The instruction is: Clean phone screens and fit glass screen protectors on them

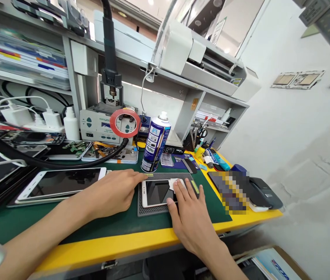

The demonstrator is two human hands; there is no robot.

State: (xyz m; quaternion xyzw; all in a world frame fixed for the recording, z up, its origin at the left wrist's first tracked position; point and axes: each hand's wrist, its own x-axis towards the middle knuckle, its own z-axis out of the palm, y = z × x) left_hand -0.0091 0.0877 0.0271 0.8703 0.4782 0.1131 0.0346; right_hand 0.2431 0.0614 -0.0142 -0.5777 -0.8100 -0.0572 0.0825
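A white smartphone (159, 193) with a dark screen lies face up on a grey perforated mat (150, 210). My left hand (115, 193) is at its left end, with the index finger stretched to the upper left corner and the other fingers curled in; the palm side is hidden. Across the phone's right end lies my right hand (189, 212), fingers spread and pointing away from me. Under those fingertips a small white wipe (171, 183) is partly covered, resting on the screen. The thumb touches the phone's near edge.
A blue spray can (155, 144) stands just behind the mat. Another white phone (62, 182) lies left, under a black hose (65, 162). Behind it is a soldering station (95, 124) with red tape (113, 123). Tools and a black device (265, 193) sit right.
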